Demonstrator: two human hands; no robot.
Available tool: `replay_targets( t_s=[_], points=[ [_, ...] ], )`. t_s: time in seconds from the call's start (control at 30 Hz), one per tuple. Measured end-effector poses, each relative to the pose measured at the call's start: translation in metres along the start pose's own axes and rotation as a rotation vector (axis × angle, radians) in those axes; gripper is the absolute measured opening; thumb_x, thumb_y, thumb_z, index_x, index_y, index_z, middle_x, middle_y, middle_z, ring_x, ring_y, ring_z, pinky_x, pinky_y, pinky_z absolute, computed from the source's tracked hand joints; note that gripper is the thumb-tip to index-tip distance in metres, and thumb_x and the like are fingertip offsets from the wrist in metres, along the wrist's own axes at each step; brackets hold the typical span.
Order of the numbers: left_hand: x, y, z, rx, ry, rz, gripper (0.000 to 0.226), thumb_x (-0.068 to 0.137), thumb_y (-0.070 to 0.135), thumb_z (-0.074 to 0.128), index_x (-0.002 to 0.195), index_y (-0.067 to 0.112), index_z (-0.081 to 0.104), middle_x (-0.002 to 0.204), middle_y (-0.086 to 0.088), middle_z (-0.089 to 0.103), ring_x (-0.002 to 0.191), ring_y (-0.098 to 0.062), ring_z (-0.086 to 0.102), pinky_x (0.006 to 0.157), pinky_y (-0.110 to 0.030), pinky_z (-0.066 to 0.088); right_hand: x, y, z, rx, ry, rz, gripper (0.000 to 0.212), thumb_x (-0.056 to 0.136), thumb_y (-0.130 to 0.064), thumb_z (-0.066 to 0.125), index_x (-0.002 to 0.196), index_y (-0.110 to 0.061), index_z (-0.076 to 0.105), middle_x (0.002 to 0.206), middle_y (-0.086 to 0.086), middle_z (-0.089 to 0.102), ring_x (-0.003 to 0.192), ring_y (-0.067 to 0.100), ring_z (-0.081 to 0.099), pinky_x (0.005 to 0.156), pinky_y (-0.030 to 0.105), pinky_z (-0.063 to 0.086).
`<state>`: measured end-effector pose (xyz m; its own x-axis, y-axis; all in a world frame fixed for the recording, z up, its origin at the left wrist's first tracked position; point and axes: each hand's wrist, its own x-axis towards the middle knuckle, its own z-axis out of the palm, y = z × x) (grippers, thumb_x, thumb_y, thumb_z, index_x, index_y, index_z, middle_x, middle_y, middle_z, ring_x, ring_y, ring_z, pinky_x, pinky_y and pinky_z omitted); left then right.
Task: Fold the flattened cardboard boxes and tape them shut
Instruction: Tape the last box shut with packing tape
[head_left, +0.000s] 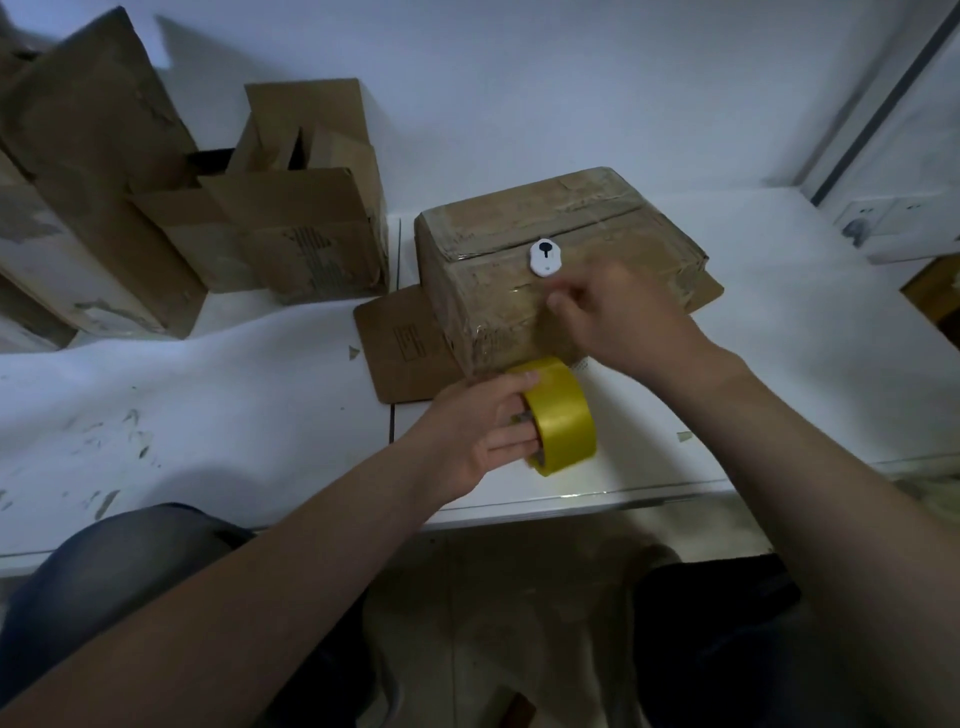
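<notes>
Your left hand (483, 431) has got the yellow tape roll (563, 415) right at the near edge of the tabletop (208, 389), fingers hooked into the core and thumb over the top. The roll sits just in front of the closed box (545, 223), which is already wrapped in clear tape and sits on a piece of flat cardboard (405, 348). Your right hand (623, 317) is up against the box's front face, but it's blurred, so can't tell if those fingers are pinching or just pressing. A small white cutter (544, 257) lies on top of the box. A few open boxes (301, 208) stand off to the left.
</notes>
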<state>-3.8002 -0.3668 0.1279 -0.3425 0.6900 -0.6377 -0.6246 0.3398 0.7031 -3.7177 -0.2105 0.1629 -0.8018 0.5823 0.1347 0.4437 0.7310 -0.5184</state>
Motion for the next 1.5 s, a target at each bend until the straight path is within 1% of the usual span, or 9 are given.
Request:
replay_targets(
  t_s=[0.1, 0.2, 0.37, 0.5, 0.67, 0.83, 1.07, 1.37, 1.5],
  points=[
    [0.0, 0.0, 0.0, -0.007, 0.019, -0.005, 0.036, 0.094, 0.024, 0.068, 0.127, 0.01, 0.062, 0.111, -0.012, 0.074, 0.082, -0.021, 0.076, 0.063, -0.031, 0.062, 0.026, 0.01, 0.013, -0.086, 0.077, -0.04, 0.032, 0.102, -0.032, 0.05, 0.13, -0.027, 0.065, 0.118, 0.007, 0.055, 0.109, 0.027, 0.055, 0.095, 0.035, 0.037],
    [0.002, -0.001, -0.001, -0.022, 0.036, -0.01, 0.038, 0.094, 0.024, 0.068, 0.128, 0.009, 0.061, 0.116, -0.013, 0.072, 0.084, -0.022, 0.076, 0.067, -0.032, 0.063, 0.041, 0.019, 0.023, -0.242, 0.051, -0.021, 0.038, 0.103, -0.046, 0.041, 0.133, -0.034, 0.06, 0.129, 0.01, 0.055, 0.121, 0.036, 0.044, 0.105, 0.042, 0.028],
    [0.001, -0.005, -0.003, -0.04, 0.061, 0.008, 0.043, 0.093, 0.025, 0.069, 0.132, 0.008, 0.059, 0.12, -0.014, 0.07, 0.091, -0.025, 0.075, 0.068, -0.032, 0.062, 0.047, 0.013, 0.017, 0.037, 0.133, -0.012, 0.019, 0.091, -0.037, 0.07, 0.108, -0.029, 0.073, 0.108, -0.002, 0.066, 0.097, 0.013, 0.059, 0.086, 0.027, 0.044],
    [0.001, -0.01, -0.001, -0.08, 0.07, 0.041, 0.044, 0.092, 0.024, 0.07, 0.132, 0.007, 0.058, 0.118, -0.015, 0.071, 0.092, -0.026, 0.075, 0.07, -0.033, 0.063, 0.041, 0.012, 0.012, 0.309, 0.111, 0.075, 0.036, 0.081, -0.018, 0.082, 0.108, -0.03, 0.062, 0.097, -0.007, 0.065, 0.081, 0.001, 0.059, 0.064, 0.01, 0.042],
    [0.0, -0.018, 0.0, -0.092, 0.069, 0.09, 0.045, 0.09, 0.023, 0.072, 0.132, 0.012, 0.058, 0.114, -0.014, 0.072, 0.092, -0.028, 0.075, 0.073, -0.034, 0.062, 0.022, 0.011, -0.007, 0.361, 0.048, -0.116, 0.022, 0.083, -0.021, 0.08, 0.103, -0.029, 0.076, 0.097, -0.002, 0.073, 0.086, 0.016, 0.064, 0.074, 0.024, 0.051],
    [-0.002, -0.024, 0.001, -0.11, 0.068, 0.114, 0.044, 0.088, 0.022, 0.075, 0.129, 0.015, 0.06, 0.109, -0.013, 0.074, 0.092, -0.029, 0.075, 0.082, -0.039, 0.061, 0.002, 0.011, -0.009, 0.152, -0.121, -0.501, 0.02, 0.087, -0.008, 0.076, 0.106, -0.015, 0.078, 0.1, -0.001, 0.07, 0.088, 0.007, 0.06, 0.074, 0.015, 0.042],
    [-0.003, -0.026, 0.002, -0.123, 0.072, 0.13, 0.042, 0.087, 0.021, 0.076, 0.127, 0.015, 0.06, 0.111, -0.014, 0.073, 0.091, -0.029, 0.075, 0.083, -0.04, 0.061, -0.004, 0.007, 0.009, 0.038, -0.181, -0.607, 0.021, 0.082, -0.005, 0.077, 0.101, -0.014, 0.079, 0.097, 0.003, 0.068, 0.084, -0.002, 0.051, 0.078, 0.0, 0.031],
    [-0.002, -0.026, -0.001, -0.139, 0.074, 0.096, 0.038, 0.088, 0.023, 0.075, 0.123, 0.014, 0.063, 0.112, -0.011, 0.073, 0.094, -0.026, 0.075, 0.082, -0.037, 0.06, 0.001, -0.002, 0.024, -0.122, -0.153, -0.729, 0.019, 0.078, -0.011, 0.07, 0.094, -0.012, 0.08, 0.085, 0.008, 0.068, 0.081, 0.029, 0.064, 0.073, 0.032, 0.046],
    [-0.002, -0.023, -0.003, -0.126, 0.085, 0.059, 0.025, 0.089, 0.022, 0.074, 0.11, 0.014, 0.066, 0.107, -0.01, 0.074, 0.087, -0.023, 0.076, 0.071, -0.032, 0.06, 0.002, -0.003, 0.029, -0.129, -0.151, -0.755, 0.018, 0.075, -0.009, 0.071, 0.09, -0.012, 0.08, 0.079, 0.007, 0.064, 0.076, 0.028, 0.064, 0.073, 0.029, 0.04]
  ],
)
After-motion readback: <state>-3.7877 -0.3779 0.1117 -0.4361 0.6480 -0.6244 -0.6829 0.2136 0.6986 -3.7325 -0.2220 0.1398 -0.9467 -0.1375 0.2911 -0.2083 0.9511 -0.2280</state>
